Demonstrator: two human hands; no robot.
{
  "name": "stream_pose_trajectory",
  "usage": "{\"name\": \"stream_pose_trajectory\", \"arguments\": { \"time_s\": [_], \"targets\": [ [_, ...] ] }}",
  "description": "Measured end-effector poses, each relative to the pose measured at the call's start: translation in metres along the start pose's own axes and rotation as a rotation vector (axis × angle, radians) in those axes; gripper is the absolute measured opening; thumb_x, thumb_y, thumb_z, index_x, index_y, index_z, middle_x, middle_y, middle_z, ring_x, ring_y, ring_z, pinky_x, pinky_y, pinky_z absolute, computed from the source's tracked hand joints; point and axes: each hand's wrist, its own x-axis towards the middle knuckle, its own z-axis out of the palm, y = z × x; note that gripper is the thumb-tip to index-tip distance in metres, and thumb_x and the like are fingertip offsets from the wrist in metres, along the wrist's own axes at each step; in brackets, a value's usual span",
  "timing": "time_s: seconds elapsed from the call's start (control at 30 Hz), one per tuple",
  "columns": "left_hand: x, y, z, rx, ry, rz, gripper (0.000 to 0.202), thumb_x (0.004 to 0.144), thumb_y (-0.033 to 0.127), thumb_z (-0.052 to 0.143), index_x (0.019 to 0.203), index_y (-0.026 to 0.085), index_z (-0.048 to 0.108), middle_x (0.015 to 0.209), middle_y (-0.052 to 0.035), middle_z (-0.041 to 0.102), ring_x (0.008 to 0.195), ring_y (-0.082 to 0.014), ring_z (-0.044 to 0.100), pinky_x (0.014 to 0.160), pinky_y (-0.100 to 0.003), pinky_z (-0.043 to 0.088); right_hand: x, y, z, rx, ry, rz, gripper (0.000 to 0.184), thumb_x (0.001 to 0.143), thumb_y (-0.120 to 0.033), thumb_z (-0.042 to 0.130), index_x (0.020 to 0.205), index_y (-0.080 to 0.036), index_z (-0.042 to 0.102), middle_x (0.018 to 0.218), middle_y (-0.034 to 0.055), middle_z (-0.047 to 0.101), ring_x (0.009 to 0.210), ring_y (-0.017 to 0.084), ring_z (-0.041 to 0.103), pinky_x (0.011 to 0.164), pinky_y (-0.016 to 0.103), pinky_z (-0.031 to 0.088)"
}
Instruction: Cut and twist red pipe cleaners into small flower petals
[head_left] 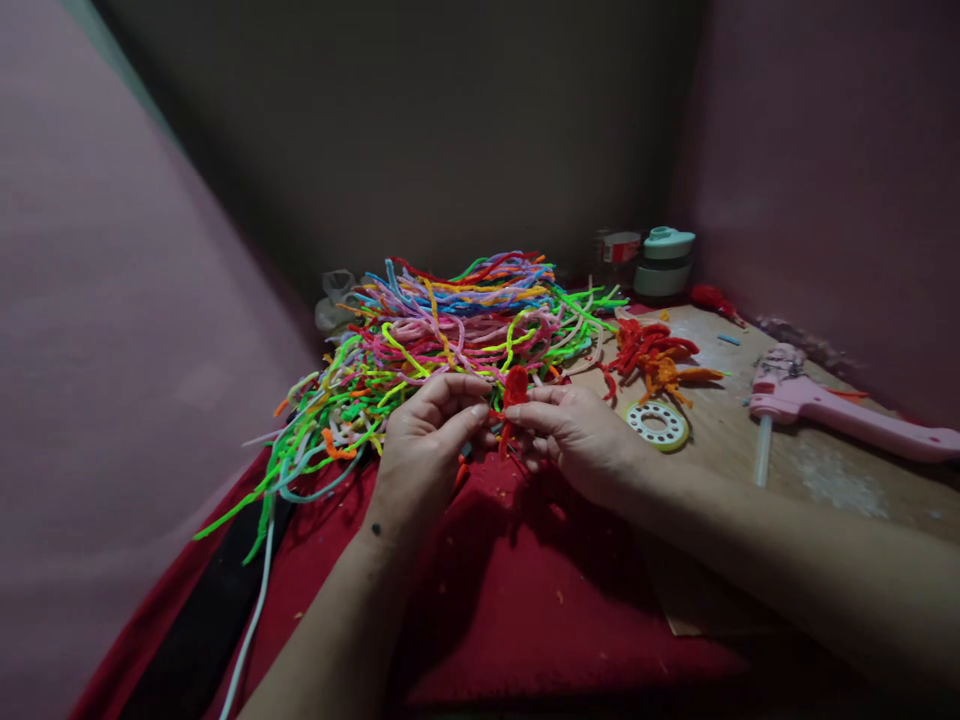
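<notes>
Between my two hands is a red pipe cleaner (516, 388), bent into a flat rounded loop at the top with a tail hanging below. My left hand (439, 425) pinches its left side between thumb and fingertips. From the right, my right hand (570, 430) pinches the base of the loop. Both hands are close together above the red cloth (480, 600). Just behind them lies a big heap of pipe cleaners (465, 330) in many colours. Part of the red piece is hidden by my fingers.
On a brown board (810, 490) at right lie a pink glue gun (847, 405), a tape roll (660, 427) and bent red and orange pipe cleaner pieces (656, 355). A teal-lidded container (665, 262) stands behind. A white cord (259, 610) runs down the left side.
</notes>
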Motion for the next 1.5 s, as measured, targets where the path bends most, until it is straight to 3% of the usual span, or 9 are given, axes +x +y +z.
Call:
{"name": "stream_pose_trajectory", "arguments": {
  "time_s": [0.2,0.47,0.83,1.0,1.1,1.17,1.3,1.5],
  "targets": [
    [0.002,0.002,-0.003,0.07,-0.063,-0.111,0.015,0.077,0.026,0.06,0.089,0.017,0.058,0.062,0.0018,0.061,0.052,-0.0101,0.058,0.046,-0.019,0.042,0.001,-0.001,-0.001,0.006,0.067,-0.012,0.009,0.066,-0.019,0.061,0.061,-0.015,0.055,0.05,-0.0028,0.05,0.042,0.007,0.04,0.041,0.023,0.028],
    [0.001,0.007,-0.003,0.307,-0.047,-0.045,0.017,0.07,0.03,0.067,0.077,0.015,0.061,0.063,0.0016,0.06,0.051,-0.0082,0.052,0.047,-0.018,0.04,0.0,-0.003,-0.001,-0.006,0.098,-0.036,0.011,0.066,-0.019,0.062,0.061,-0.015,0.053,0.05,-0.0041,0.047,0.041,0.007,0.039,0.041,0.023,0.028],
    [0.001,-0.003,-0.006,0.748,-0.025,0.177,0.018,0.078,0.028,0.052,0.082,0.016,0.065,0.072,-0.0015,0.066,0.062,-0.0124,0.056,0.059,-0.021,0.043,-0.002,-0.001,-0.003,-0.186,0.126,-0.142,0.007,0.069,-0.019,0.059,0.065,-0.015,0.054,0.052,-0.004,0.049,0.045,0.006,0.04,0.045,0.022,0.029],
    [0.0,0.001,-0.005,0.761,0.011,0.145,0.017,0.075,0.026,0.052,0.078,0.017,0.066,0.063,0.0001,0.064,0.055,-0.0118,0.053,0.054,-0.021,0.041,-0.003,-0.002,-0.001,-0.235,0.115,-0.175,0.004,0.069,-0.017,0.056,0.066,-0.015,0.055,0.054,-0.0034,0.051,0.047,0.007,0.042,0.046,0.023,0.03],
    [0.002,0.007,-0.014,0.781,0.06,0.129,0.02,0.074,0.023,0.048,0.08,0.017,0.066,0.059,0.0011,0.062,0.05,-0.0115,0.051,0.05,-0.021,0.039,-0.001,-0.002,-0.004,-0.275,0.129,-0.206,0.006,0.069,-0.017,0.055,0.064,-0.015,0.054,0.054,-0.0035,0.05,0.048,0.007,0.04,0.047,0.023,0.03],
    [0.003,0.01,-0.024,0.898,0.014,0.126,0.021,0.074,0.023,0.047,0.082,0.018,0.066,0.063,0.0003,0.063,0.053,-0.0127,0.053,0.053,-0.023,0.039,0.0,-0.003,-0.006,-0.296,0.136,-0.227,0.008,0.069,-0.017,0.056,0.062,-0.015,0.053,0.054,-0.0034,0.049,0.048,0.007,0.039,0.047,0.024,0.029],
    [-0.002,0.0,-0.043,1.306,-0.224,0.069,0.016,0.076,0.027,0.048,0.078,0.019,0.062,0.075,-0.0044,0.065,0.067,-0.0172,0.058,0.062,-0.026,0.04,0.001,-0.003,-0.007,-0.263,0.098,-0.209,0.008,0.068,-0.016,0.056,0.061,-0.015,0.054,0.055,-0.003,0.049,0.048,0.007,0.039,0.047,0.024,0.028],
    [-0.005,-0.025,-0.048,1.462,-0.251,0.136,0.015,0.078,0.02,0.048,0.089,0.017,0.057,0.09,-0.0128,0.064,0.083,-0.0228,0.059,0.074,-0.032,0.039,-0.002,-0.005,-0.002,-0.139,0.063,-0.148,0.008,0.065,-0.016,0.06,0.06,-0.015,0.053,0.052,-0.0029,0.05,0.047,0.007,0.041,0.049,0.024,0.03]
  ]
}}
